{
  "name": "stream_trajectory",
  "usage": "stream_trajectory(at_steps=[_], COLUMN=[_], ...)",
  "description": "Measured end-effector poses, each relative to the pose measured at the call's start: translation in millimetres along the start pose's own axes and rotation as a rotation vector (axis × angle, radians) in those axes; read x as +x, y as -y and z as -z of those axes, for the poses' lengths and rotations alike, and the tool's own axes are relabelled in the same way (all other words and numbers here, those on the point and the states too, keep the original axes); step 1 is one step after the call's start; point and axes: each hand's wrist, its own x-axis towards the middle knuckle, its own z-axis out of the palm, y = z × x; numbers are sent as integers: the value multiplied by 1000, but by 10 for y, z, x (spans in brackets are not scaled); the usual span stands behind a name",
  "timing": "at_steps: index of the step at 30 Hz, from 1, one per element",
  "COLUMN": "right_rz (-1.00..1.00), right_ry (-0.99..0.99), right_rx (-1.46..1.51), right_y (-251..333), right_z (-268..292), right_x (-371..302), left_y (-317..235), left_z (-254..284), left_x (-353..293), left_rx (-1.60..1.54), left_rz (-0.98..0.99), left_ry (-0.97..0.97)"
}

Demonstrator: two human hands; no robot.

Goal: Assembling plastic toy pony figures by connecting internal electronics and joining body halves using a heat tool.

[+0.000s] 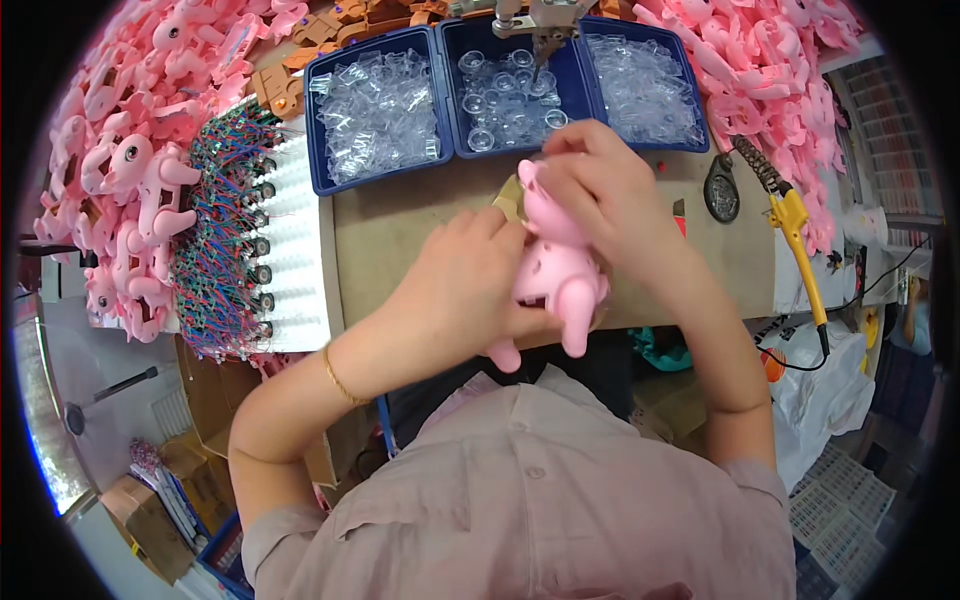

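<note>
A pink plastic toy animal [562, 280] with stubby legs is held over the front of the table, its legs pointing toward me. My left hand [462, 270] is closed round its left side, thumb low on the body. Curled fingers of my right hand [612, 190] grip the toy's far end; the palm hides part of it, and whether something small is between the fingertips cannot be seen. Beside the toy's far end, just past my left fingers, shows a dull yellow piece [508, 198], partly covered.
Blue bins [447, 90] of clear plastic parts stand at the back under a metal machine head [545, 25]. Wired circuit pieces [225, 230] lie left by a white ridged tray [308, 240]. Pink toy parts [130, 160] heap both sides. A yellow-handled soldering iron [790, 215] hangs right.
</note>
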Motion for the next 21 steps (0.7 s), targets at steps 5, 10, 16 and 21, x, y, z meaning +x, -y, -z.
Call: stream_trajectory(at_steps=[5,10,16,21], right_rz=[491,-117,52,7], right_ry=[-343,-261,-290,-338], right_rx=[33,784,771,730], right_y=[352,716,756,823], right_z=[97,133,96,132], right_x=[-457,-357,-304,-286], left_y=[-345,-449,-350,-421], left_z=[78,23,-153,-84], left_x=[-172,-314,-338,-260], left_rx=[-201,-37,-9,187], left_rz=[135,93,209,64], left_ry=[236,-112,-198,-263])
